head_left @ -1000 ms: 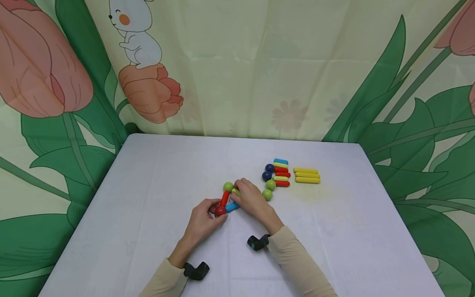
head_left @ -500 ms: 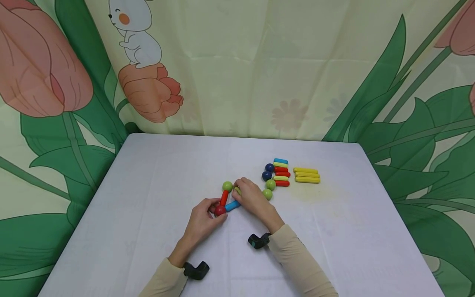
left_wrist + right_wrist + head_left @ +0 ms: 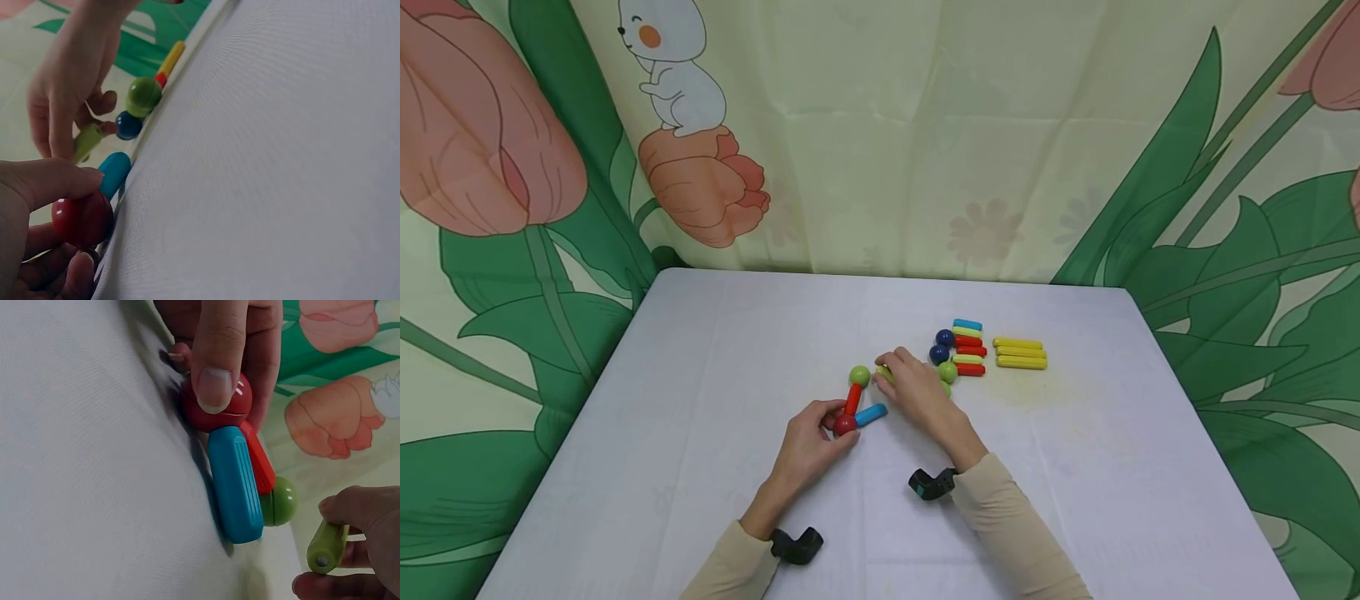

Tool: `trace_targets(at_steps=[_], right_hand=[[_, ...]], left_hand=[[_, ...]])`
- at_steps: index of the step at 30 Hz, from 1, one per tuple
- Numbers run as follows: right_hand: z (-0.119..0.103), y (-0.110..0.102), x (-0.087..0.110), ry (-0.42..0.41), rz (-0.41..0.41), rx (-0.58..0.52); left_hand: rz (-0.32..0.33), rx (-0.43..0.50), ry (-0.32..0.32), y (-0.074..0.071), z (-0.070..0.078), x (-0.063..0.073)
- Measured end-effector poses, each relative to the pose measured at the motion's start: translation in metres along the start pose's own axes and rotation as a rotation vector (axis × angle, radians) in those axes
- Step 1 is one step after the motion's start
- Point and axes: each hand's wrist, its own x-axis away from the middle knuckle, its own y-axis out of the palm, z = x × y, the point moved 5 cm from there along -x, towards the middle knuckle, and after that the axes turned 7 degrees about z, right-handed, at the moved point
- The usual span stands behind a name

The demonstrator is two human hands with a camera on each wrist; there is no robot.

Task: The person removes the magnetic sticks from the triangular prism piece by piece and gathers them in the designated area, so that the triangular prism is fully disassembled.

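Observation:
My left hand (image 3: 811, 437) pinches a glossy red ball (image 3: 82, 219) between thumb and fingers, low on the table. From that ball a blue stick (image 3: 236, 484) points right, and a red stick (image 3: 853, 399) runs away from me to a green ball (image 3: 860, 376). My right hand (image 3: 919, 398) holds a short yellow-green stick (image 3: 327, 547) between thumb and fingers. A round grey spot shows in this stick's end in the right wrist view. The held stick is apart from the joined pieces, just right of their green ball.
Two dark blue balls (image 3: 939, 355) and a green ball (image 3: 947, 372) lie beyond my right hand, another green ball partly behind it. Several short sticks (image 3: 970, 352) in red, blue and yellow-green lie beside them. Longer yellow sticks (image 3: 1021, 363) lie farther right on the white-covered table (image 3: 1112, 467).
My right hand has moved slightly away and to the right with the yellow-green stick, uncovering the blue stick's end and hiding part of a loose green ball. The left hand stays put.

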Motion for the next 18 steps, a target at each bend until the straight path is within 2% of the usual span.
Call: trace_targets(at_steps=[4, 12, 18], right_hand=[[0.000, -0.008, 0.002, -0.022, 0.013, -0.017], [0.003, -0.020, 0.009, -0.017, -0.037, -0.035], [0.012, -0.032, 0.019, -0.017, -0.006, -0.022]], left_hand=[[0.000, -0.004, -0.008, 0.000, 0.000, 0.000], [-0.006, -0.012, -0.032, -0.001, 0.001, 0.001], [-0.018, -0.001, -0.041, -0.001, 0.000, 0.000]])
